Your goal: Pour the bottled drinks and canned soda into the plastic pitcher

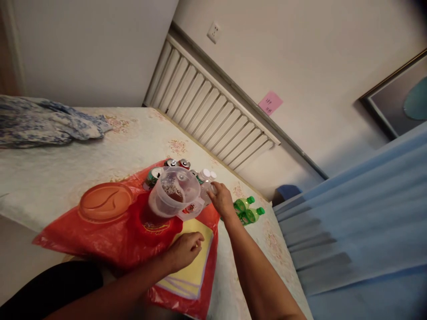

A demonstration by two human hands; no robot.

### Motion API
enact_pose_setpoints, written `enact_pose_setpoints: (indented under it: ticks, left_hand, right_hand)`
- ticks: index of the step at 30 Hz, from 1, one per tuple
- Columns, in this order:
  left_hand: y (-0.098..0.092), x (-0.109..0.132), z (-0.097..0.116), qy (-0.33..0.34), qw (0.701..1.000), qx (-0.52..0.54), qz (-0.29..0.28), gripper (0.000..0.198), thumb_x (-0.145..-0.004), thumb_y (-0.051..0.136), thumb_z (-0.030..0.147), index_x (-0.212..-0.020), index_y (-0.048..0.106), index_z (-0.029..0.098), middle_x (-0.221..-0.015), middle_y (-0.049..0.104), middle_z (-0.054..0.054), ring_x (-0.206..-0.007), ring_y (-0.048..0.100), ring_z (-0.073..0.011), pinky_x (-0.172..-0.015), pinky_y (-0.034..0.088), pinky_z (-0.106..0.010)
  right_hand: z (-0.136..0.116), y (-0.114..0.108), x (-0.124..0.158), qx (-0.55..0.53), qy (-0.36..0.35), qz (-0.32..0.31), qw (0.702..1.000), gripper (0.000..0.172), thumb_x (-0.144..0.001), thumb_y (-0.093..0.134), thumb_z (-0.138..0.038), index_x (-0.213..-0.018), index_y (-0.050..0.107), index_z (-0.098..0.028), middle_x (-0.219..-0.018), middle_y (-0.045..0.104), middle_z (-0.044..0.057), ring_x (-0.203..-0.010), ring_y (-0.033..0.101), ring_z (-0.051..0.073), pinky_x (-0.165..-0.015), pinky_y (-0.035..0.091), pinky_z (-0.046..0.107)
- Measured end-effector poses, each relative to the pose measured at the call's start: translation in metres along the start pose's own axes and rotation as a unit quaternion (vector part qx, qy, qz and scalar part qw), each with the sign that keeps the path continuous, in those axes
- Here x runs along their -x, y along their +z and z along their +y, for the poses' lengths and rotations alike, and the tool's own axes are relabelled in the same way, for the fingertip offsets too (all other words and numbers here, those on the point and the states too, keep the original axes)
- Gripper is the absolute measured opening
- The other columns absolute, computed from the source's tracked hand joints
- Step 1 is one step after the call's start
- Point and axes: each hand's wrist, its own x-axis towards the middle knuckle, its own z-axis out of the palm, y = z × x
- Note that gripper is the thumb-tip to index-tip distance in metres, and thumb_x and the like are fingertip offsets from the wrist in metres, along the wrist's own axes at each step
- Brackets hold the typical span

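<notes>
My right hand (220, 200) reaches to a small clear bottle with a white cap (207, 189) behind the handle of a clear plastic pitcher (173, 195); its fingers are curled around the bottle. The pitcher holds a little dark liquid and stands on a red plastic bag (110, 231). My left hand (185, 250) rests with bent fingers on a yellow sheet (191, 266) that lies on the bag. An orange lid (106, 201) lies left of the pitcher. Several drink cans (178, 163) stand behind it.
Two green bottles (248, 210) lie on the floral tablecloth (66, 173) right of my right hand. A blue patterned cloth (43, 122) is bunched at the far left. A white radiator (213, 111) runs along the wall. Blue fabric (360, 222) fills the right side.
</notes>
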Motion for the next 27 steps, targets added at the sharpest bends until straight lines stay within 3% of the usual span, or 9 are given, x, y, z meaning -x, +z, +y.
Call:
enact_pose_setpoints:
  ticks: [4, 9, 12, 15, 18, 21, 27]
  left_hand:
    - [0.006, -0.002, -0.009, 0.017, 0.998, -0.029, 0.046, 0.027, -0.08, 0.051, 0.011, -0.103, 0.063, 0.02, -0.1, 0.072, -0.007, -0.094, 0.067, -0.0205, -0.085, 0.053, -0.032]
    - [0.016, -0.004, -0.016, 0.047, 0.991, -0.042, 0.115, 0.041, -0.085, 0.05, 0.014, -0.125, 0.054, 0.019, -0.114, 0.066, -0.011, -0.093, 0.066, -0.0211, -0.09, 0.056, -0.039]
    - [0.019, -0.002, -0.014, 0.071, 0.984, -0.05, 0.158, 0.052, -0.084, 0.053, 0.015, -0.136, 0.046, 0.019, -0.129, 0.059, -0.015, -0.116, 0.061, -0.0271, -0.104, 0.05, -0.048]
    - [0.018, -0.001, -0.01, 0.086, 0.978, -0.058, 0.181, 0.066, -0.081, 0.061, 0.017, -0.143, 0.04, 0.02, -0.143, 0.05, -0.017, -0.138, 0.045, -0.0332, -0.115, 0.039, -0.055]
    - [0.015, -0.003, -0.007, 0.079, 0.985, -0.038, 0.147, 0.084, -0.073, 0.07, 0.019, -0.148, 0.033, 0.022, -0.15, 0.044, -0.017, -0.142, 0.04, -0.0357, -0.116, 0.038, -0.057]
    - [0.011, -0.004, -0.003, 0.041, 0.995, 0.016, 0.086, 0.092, -0.068, 0.074, 0.018, -0.15, 0.032, 0.023, -0.151, 0.046, -0.017, -0.139, 0.045, -0.0351, -0.113, 0.041, -0.055]
    - [-0.002, 0.001, 0.012, -0.001, 0.999, 0.037, 0.008, 0.07, -0.065, 0.073, 0.015, -0.13, 0.051, 0.023, -0.13, 0.063, -0.01, -0.119, 0.06, -0.0289, -0.102, 0.049, -0.042]
  right_hand:
    - [0.014, -0.01, 0.013, -0.038, 0.01, 0.046, 0.998, 0.031, -0.085, 0.065, -0.027, -0.115, 0.07, -0.02, -0.099, 0.069, 0.007, -0.084, 0.065, 0.02, -0.083, 0.051, 0.032]
    - [0.027, -0.043, 0.047, -0.059, 0.03, 0.074, 0.995, 0.033, -0.082, 0.064, -0.029, -0.113, 0.072, -0.018, -0.097, 0.071, 0.008, -0.083, 0.065, 0.022, -0.08, 0.052, 0.035]
    - [0.027, -0.062, 0.073, -0.078, 0.025, 0.077, 0.994, 0.032, -0.082, 0.063, -0.028, -0.111, 0.072, -0.019, -0.101, 0.072, 0.009, -0.087, 0.065, 0.022, -0.079, 0.053, 0.034]
    - [0.019, -0.076, 0.098, -0.102, 0.015, 0.063, 0.993, 0.031, -0.083, 0.063, -0.026, -0.112, 0.071, -0.02, -0.105, 0.071, 0.008, -0.087, 0.066, 0.022, -0.075, 0.053, 0.032]
    - [0.007, -0.082, 0.117, -0.129, 0.003, 0.048, 0.99, 0.03, -0.084, 0.064, -0.025, -0.113, 0.07, -0.022, -0.105, 0.071, 0.008, -0.081, 0.064, 0.02, -0.07, 0.053, 0.03]
    - [-0.006, -0.082, 0.13, -0.159, -0.004, 0.036, 0.987, 0.029, -0.086, 0.065, -0.025, -0.114, 0.069, -0.023, -0.104, 0.071, 0.007, -0.076, 0.063, 0.018, -0.066, 0.053, 0.029]
    - [-0.019, -0.079, 0.142, -0.187, -0.003, -0.007, 0.982, 0.029, -0.086, 0.07, -0.027, -0.115, 0.07, -0.025, -0.107, 0.07, 0.007, -0.081, 0.063, 0.019, -0.068, 0.053, 0.028]
